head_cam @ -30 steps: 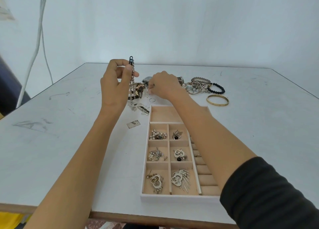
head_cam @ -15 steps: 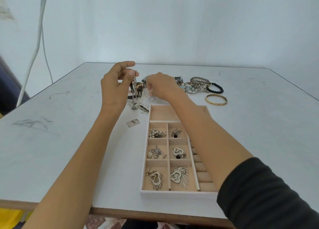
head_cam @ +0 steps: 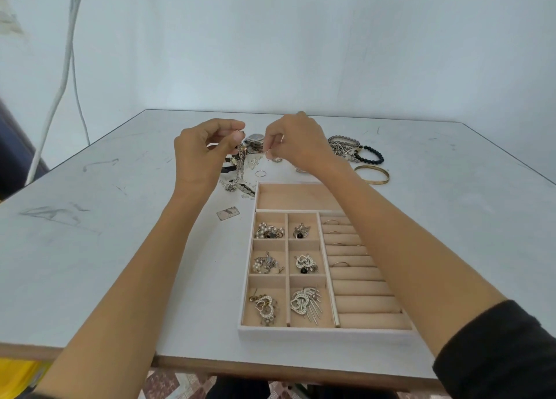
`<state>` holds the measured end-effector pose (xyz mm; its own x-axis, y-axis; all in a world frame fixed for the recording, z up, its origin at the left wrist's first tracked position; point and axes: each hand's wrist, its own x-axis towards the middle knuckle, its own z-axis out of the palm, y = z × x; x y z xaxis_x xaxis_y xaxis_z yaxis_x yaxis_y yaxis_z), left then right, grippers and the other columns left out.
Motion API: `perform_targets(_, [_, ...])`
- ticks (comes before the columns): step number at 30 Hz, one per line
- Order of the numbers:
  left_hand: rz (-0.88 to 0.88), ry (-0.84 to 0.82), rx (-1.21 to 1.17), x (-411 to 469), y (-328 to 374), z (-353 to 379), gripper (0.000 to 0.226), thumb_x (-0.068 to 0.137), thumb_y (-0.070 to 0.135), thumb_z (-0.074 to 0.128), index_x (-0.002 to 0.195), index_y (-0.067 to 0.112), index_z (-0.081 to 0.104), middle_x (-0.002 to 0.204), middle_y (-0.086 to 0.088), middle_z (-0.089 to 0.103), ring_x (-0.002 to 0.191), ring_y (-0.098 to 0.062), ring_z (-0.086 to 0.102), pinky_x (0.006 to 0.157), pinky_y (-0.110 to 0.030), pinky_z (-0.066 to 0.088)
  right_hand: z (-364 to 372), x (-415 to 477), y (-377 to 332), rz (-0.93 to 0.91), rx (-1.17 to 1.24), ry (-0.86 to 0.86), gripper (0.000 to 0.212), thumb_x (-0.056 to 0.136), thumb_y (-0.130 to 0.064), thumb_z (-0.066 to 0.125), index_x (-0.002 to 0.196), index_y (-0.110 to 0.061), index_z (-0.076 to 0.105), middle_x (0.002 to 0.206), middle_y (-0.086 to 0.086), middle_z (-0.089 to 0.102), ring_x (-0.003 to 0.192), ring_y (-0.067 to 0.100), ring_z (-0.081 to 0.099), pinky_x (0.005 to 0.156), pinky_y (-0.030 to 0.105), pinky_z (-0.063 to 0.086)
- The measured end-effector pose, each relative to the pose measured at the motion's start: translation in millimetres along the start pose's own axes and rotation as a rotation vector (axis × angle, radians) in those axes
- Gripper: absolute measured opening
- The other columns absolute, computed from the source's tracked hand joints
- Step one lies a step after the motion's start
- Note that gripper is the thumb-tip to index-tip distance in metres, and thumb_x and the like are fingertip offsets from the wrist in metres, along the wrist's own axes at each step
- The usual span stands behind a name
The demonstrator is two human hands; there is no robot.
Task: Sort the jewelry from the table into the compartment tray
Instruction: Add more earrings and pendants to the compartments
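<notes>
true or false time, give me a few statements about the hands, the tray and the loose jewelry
1. The left hand pinches a chain that hangs down. True.
2. The gold bangle lies in the tray. False: it lies on the table, beyond the tray.
3. All six small square compartments hold jewelry. True.
4. The right hand rests flat on the table. False: it is held above it, pinching a small piece.

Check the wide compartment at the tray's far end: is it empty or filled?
Empty as far as visible: the wide compartment of the tray shows only bare beige lining; the right forearm hides its right corner.
</notes>
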<state>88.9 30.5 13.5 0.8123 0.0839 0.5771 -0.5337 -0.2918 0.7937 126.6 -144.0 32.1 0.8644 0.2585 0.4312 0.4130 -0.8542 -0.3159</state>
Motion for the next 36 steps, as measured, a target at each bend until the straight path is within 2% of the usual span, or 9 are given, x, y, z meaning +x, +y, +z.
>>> perform_targets(3, [0.002,-0.016,0.015,-1,1,-1,0.018,0.083,0.009,0.069,0.1,0.016,0.071,0.085,-0.004,0.071,0.072,-0.012,0.068,0.076,-0.026,0.056,-12,-9,-1,0.029,0.169,0.065,0.012,0.069,-0.005,0.072,0.075,-0.015,0.074,0.065,-0.002,0.069,0.049,-0.004,0.055,0.059,0.018,0.046])
perform_targets(5, [0.005,-0.018,0.021,-2,1,-2,0.02,0.083,0.006,0.069,0.1,0.015,0.071,0.086,-0.002,0.071,0.074,-0.011,0.068,0.077,-0.025,0.056,-21,-17,-6,0.062,0.256,0.109,0.008,0.069,-0.005,0.076,0.073,-0.012,0.073,0.06,-0.002,0.067,0.044,-0.005,0.056,0.057,0.019,0.048])
perform_targets(9, [0.021,0.009,0.025,-3,3,-3,0.022,0.082,0.002,0.067,0.099,0.015,0.071,0.086,-0.002,0.071,0.07,-0.004,0.066,0.074,-0.019,0.054,-38,-48,-21,0.131,0.492,0.181,0.006,0.073,-0.006,0.077,0.077,-0.003,0.072,0.061,0.006,0.068,0.052,0.018,0.068,0.06,0.038,0.059])
perform_targets(13, [0.049,0.038,-0.008,-5,11,-4,0.018,0.085,0.005,0.065,0.101,0.009,0.071,0.084,-0.001,0.07,0.067,0.0,0.063,0.067,-0.012,0.049,-48,-82,-32,0.142,0.654,0.19,0.006,0.075,-0.004,0.076,0.078,-0.001,0.072,0.063,0.011,0.065,0.055,0.025,0.069,0.056,0.033,0.059])
perform_targets(17, [0.071,0.043,-0.043,-12,18,-4,0.015,0.089,0.007,0.062,0.101,0.007,0.07,0.083,-0.001,0.068,0.071,-0.004,0.061,0.066,-0.012,0.049,-54,-105,-33,0.155,0.649,0.136,0.008,0.075,-0.006,0.078,0.08,-0.001,0.072,0.066,0.013,0.067,0.051,0.02,0.067,0.05,0.03,0.056])
perform_targets(19, [0.078,0.045,-0.074,-15,22,-5,0.014,0.089,0.008,0.061,0.101,0.006,0.069,0.081,0.001,0.066,0.069,-0.001,0.059,0.065,-0.011,0.047,-55,-113,-32,0.164,0.621,0.114,0.009,0.074,-0.01,0.079,0.079,-0.005,0.073,0.068,0.009,0.069,0.049,0.015,0.065,0.047,0.021,0.049])
perform_targets(22, [0.083,0.056,-0.139,-16,31,-5,0.012,0.089,0.01,0.062,0.099,0.009,0.068,0.079,0.001,0.063,0.069,-0.004,0.055,0.069,-0.016,0.047,-56,-122,-30,0.175,0.554,0.051,0.009,0.072,-0.018,0.081,0.077,-0.015,0.074,0.071,0.001,0.072,0.049,0.01,0.061,0.056,0.012,0.045])
perform_targets(27, [0.112,0.076,-0.241,-17,48,-7,0.01,0.088,0.011,0.063,0.095,0.016,0.068,0.082,0.0,0.065,0.082,-0.012,0.059,0.077,-0.027,0.05,-62,-135,-29,0.17,0.589,0.011,0.006,0.073,-0.019,0.08,0.076,-0.018,0.075,0.071,0.003,0.071,0.051,0.01,0.053,0.05,0.011,0.039])
perform_targets(36, [0.199,0.066,-0.327,-21,85,-18,0.012,0.089,0.008,0.061,0.098,0.012,0.066,0.086,-0.006,0.066,0.084,-0.015,0.06,0.076,-0.026,0.05,-58,-136,-25,0.188,0.472,-0.032,0.008,0.071,-0.023,0.081,0.075,-0.02,0.075,0.067,0.0,0.07,0.048,0.0,0.045,0.054,0.014,0.034])
